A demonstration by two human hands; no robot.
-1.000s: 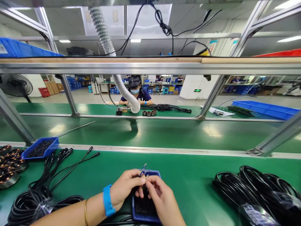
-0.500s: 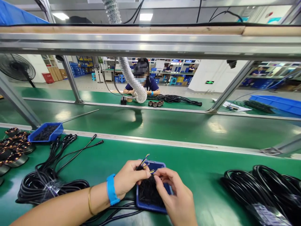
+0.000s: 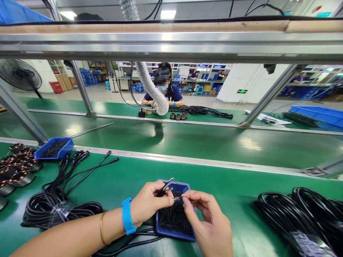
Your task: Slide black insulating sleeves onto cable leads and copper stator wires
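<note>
Coloured wires at the end of a black cable spread between 2 hands, over a tray of small black pieces

The left hand [image 3: 150, 200] has its fingers closed on a black cable [image 3: 160, 193], with its thin coloured wires [image 3: 168, 184] sticking out, fanned apart. The right hand [image 3: 209, 221] has its thumb and forefinger nearly together at the tip of 1 thin wire [image 3: 177, 198]. Whether a small piece is also pinched there, I cannot tell.

Both hands are above a blue tray [image 3: 175, 235] on the near part of the green table [image 3: 227, 182]. The tray holds many short black pieces [image 3: 171, 217]. More black cables [image 3: 136, 242] lie to its left, partly under the left forearm.

As for how far along things are, the wires are out of the cable's black cover and separated, and 1 is being handled. The others at the cable's end point upward, untouched by the right hand. Whether any carries a finished fitting is too small to tell.

At left, a wrapped cable bundle [image 3: 34, 214] lies with its plug ends [image 3: 80, 155] toward the far side, near a blue bin [image 3: 63, 152] and copper-wound rings [image 3: 23, 178]. At right are more coiled cables [image 3: 278, 210]. A co-worker [image 3: 177, 93] sits at the far side.
</note>
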